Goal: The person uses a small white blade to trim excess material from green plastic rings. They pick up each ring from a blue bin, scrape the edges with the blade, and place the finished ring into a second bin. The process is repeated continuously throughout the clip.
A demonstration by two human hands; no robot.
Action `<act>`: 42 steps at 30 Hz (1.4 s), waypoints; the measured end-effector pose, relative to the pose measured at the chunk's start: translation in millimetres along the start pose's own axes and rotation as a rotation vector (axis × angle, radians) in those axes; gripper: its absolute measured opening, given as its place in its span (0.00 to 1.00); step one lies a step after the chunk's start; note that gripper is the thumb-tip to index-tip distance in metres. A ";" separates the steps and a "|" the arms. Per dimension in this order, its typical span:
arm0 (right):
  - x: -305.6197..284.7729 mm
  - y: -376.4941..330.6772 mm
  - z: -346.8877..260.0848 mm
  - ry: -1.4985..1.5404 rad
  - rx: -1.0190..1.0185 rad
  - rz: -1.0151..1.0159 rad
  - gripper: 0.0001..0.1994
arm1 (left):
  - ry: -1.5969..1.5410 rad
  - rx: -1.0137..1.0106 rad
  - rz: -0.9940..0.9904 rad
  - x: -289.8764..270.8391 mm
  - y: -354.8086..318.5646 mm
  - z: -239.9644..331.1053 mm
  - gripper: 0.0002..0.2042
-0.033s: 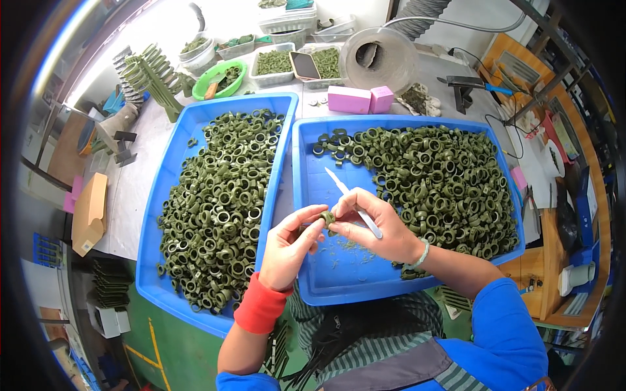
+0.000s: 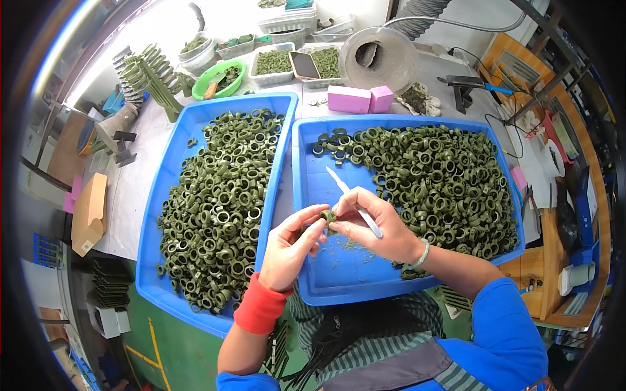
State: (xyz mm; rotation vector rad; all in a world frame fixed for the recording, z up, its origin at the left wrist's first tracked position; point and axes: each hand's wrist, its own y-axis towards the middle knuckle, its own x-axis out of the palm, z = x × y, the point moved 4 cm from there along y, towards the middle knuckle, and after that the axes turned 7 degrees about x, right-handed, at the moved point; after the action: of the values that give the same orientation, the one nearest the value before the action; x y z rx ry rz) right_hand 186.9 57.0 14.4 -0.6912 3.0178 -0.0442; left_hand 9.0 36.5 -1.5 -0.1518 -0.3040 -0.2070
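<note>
My left hand (image 2: pixel 290 244) pinches a small dark green ring (image 2: pixel 328 217) between thumb and fingertips, over the near left part of the right blue tray (image 2: pixel 326 277). Against the ring's other side press the thumb and finger of my right hand (image 2: pixel 381 225). A slim, pale trimming knife (image 2: pixel 338 179) lies through the right hand, its pointed end up and to the left, its rounded end below the knuckles. Many similar green rings (image 2: pixel 437 176) fill the tray's right side, and thin green shavings (image 2: pixel 355 251) lie on its floor below my hands.
A second blue tray (image 2: pixel 151 260), heaped with green rings, stands at the left. Behind are pink blocks (image 2: pixel 349 100), a green bowl (image 2: pixel 240 68), a phone (image 2: pixel 303 66) on clear tubs, and a wide duct mouth (image 2: pixel 378 62). A blue-handled tool (image 2: pixel 499 88) sits at the far right.
</note>
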 end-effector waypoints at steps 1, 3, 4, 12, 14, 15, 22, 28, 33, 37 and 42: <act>-2.1 -0.9 1.9 0.006 0.025 0.012 0.10 | 0.001 0.030 -0.004 3.9 -0.1 2.8 0.17; -1.5 -1.0 2.6 0.045 0.025 0.034 0.10 | 0.006 0.094 -0.003 8.2 -2.7 7.8 0.19; 0.7 -0.9 2.3 0.077 0.001 0.051 0.10 | 0.051 0.132 -0.010 7.3 -2.5 6.5 0.19; 0.2 -2.1 3.2 0.024 -0.019 0.089 0.10 | 0.234 0.216 -0.053 3.3 -4.0 1.0 0.18; -0.2 -2.7 -0.5 0.005 -0.006 0.102 0.09 | 0.227 0.236 -0.051 4.8 -3.9 1.8 0.16; -1.4 -2.7 -1.8 -0.103 -0.063 0.107 0.09 | 0.223 0.245 -0.052 5.4 -3.4 2.2 0.15; -4.3 -2.9 -14.6 -0.224 -0.263 0.212 0.08 | 0.409 0.390 -0.017 3.6 -2.2 8.5 0.11; -7.4 1.3 -3.2 -0.023 0.063 -0.078 0.06 | 0.615 0.489 -0.002 5.2 -3.0 13.8 0.11; -8.7 3.1 1.1 0.139 0.140 -0.098 0.07 | 0.736 0.640 -0.020 11.9 -4.9 18.6 0.11; -8.7 3.0 5.4 0.153 0.146 -0.124 0.09 | 0.776 0.676 -0.005 15.3 -6.0 20.3 0.10; -5.6 2.1 3.2 0.170 0.198 -0.170 0.09 | 0.766 0.664 -0.018 12.8 -6.6 17.6 0.10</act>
State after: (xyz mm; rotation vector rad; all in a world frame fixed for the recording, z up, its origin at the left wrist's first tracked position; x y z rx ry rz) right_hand 191.1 61.2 11.4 -0.9653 3.0432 -0.4221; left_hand 14.6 31.0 19.8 0.5820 0.3975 -0.1597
